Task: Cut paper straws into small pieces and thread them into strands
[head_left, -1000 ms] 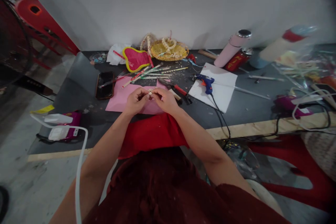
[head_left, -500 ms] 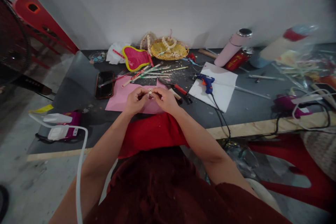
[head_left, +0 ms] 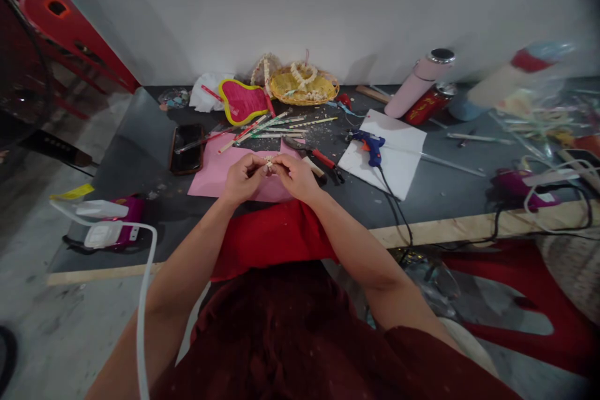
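My left hand and right hand meet fingertip to fingertip, pinching a small pale beaded piece between them. Beneath both lies a pink sheet; just right of my right hand lie red-handled pliers.

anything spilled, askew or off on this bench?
Mostly working clutter. Pale crumbs and scraps are strewn over the dark tabletop behind the pink paper sheet. Thin coloured sticks lie criss-crossed in a loose pile. Both hands, left and right, pinch a small pale beaded piece. Nothing looks damaged.
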`<move>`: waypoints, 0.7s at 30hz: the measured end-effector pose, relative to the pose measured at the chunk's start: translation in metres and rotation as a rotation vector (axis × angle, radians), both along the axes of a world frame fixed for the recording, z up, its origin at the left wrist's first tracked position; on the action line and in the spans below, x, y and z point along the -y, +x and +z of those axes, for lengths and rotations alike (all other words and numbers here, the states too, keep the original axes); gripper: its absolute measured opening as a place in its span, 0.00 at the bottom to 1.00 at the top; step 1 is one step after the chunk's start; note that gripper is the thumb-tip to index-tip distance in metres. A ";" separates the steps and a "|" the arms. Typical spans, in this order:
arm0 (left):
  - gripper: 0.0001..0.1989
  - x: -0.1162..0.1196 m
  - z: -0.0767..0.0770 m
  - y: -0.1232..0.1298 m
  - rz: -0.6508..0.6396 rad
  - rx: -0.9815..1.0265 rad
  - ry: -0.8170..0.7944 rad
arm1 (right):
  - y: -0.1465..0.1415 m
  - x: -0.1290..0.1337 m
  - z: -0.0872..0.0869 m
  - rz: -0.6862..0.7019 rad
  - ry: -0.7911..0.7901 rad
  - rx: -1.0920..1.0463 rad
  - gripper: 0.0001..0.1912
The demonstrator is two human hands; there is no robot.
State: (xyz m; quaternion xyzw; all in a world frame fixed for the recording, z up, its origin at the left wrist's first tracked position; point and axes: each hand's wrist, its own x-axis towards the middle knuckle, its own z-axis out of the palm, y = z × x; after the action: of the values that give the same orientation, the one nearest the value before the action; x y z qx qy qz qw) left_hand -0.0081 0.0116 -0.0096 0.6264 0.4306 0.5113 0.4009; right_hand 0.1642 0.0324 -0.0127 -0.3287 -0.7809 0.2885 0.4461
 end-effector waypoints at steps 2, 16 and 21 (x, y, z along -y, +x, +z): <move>0.06 0.000 0.000 0.000 0.000 -0.004 0.000 | 0.000 0.000 0.000 0.006 0.007 -0.008 0.07; 0.07 0.001 0.001 0.000 0.006 -0.014 0.006 | 0.002 -0.002 -0.001 0.056 -0.025 -0.035 0.06; 0.06 0.002 0.002 0.000 -0.014 -0.018 0.026 | 0.004 -0.002 0.003 0.114 -0.100 -0.051 0.06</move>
State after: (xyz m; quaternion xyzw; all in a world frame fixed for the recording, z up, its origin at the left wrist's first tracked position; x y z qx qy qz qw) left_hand -0.0076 0.0094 -0.0074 0.6390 0.4232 0.5083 0.3925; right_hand 0.1679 0.0344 -0.0092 -0.2983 -0.7714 0.3602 0.4316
